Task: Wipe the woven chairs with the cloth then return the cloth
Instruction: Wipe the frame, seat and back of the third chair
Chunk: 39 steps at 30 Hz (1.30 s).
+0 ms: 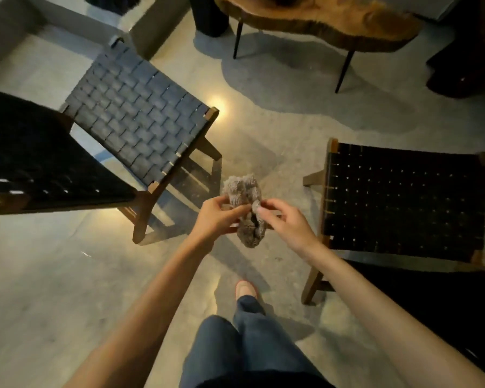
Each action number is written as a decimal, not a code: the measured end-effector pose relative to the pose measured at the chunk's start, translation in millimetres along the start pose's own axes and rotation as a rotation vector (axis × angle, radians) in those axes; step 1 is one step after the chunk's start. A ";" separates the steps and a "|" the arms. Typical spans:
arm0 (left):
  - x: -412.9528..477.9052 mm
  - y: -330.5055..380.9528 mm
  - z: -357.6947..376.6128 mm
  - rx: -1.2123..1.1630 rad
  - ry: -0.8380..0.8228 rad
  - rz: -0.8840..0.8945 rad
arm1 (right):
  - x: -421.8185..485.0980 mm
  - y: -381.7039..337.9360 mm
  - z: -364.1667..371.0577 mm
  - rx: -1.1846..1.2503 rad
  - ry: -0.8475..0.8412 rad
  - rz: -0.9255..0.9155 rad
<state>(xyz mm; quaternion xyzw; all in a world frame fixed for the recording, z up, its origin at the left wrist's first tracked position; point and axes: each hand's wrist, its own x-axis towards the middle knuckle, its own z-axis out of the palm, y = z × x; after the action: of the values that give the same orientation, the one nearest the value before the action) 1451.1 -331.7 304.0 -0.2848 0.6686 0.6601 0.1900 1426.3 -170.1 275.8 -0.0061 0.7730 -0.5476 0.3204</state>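
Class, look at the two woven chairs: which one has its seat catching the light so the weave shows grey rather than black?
The left chair. Its basket-weave seat looks grey-blue under the light, while the right chair reads as flat black.

No text, label, brand, number or sign can be read anywhere.

Both my forearms run bare up from the bottom corners of the frame, no sleeves, no watch, no rings showing on my left hand or my right hand. At bottom centre there are my jeans, dark blue denim, loose and wide in the leg, creased at the knee. Just above them one foot pokes out in a pale pinkish shoe with a rounded toe.
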 end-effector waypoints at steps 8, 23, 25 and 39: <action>97.3 58.6 18.8 0.091 -0.219 -0.114 | 63.9 -16.2 -22.7 0.051 0.452 0.205; 207.2 124.9 68.1 0.499 -0.685 -0.124 | 60.4 -21.0 -37.1 0.966 1.170 0.554; 212.4 125.0 84.7 0.556 -0.711 -0.123 | 49.8 -12.0 -38.2 1.065 1.261 0.580; 197.4 112.2 225.5 0.859 -0.966 0.074 | -11.2 43.7 -56.0 1.239 1.554 0.622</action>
<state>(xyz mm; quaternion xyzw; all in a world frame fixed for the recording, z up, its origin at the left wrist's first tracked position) 1201.7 -137.7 253.9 0.1691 0.7219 0.3935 0.5435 1422.1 -101.3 255.0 0.7134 0.3169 -0.5948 -0.1918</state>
